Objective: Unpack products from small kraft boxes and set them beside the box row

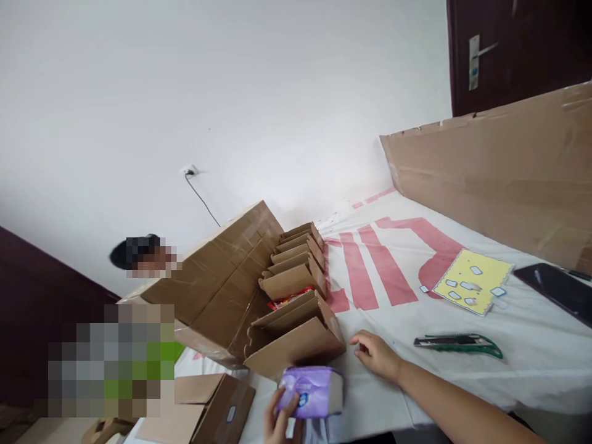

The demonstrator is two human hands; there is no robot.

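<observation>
My left hand (283, 417) is closed on a purple tissue pack (309, 392), fingers across its printed front. The pack is near the table's front edge, just before the nearest open cardboard box (300, 345). My right hand (375, 354) hovers or rests by that box's right side, fingers loosely bent and apart, with nothing visible in them. A red package (290, 297) shows partly behind the nearest box, in the row of several open boxes (296, 271).
A green utility knife (457, 344), a yellow sticker sheet (472, 280) and a black phone (555, 287) lie at right. Cardboard walls (494, 179) stand at right and left. A closed-flap carton (222, 407) sits front left. Another person (143, 253), blurred, is beyond the left wall.
</observation>
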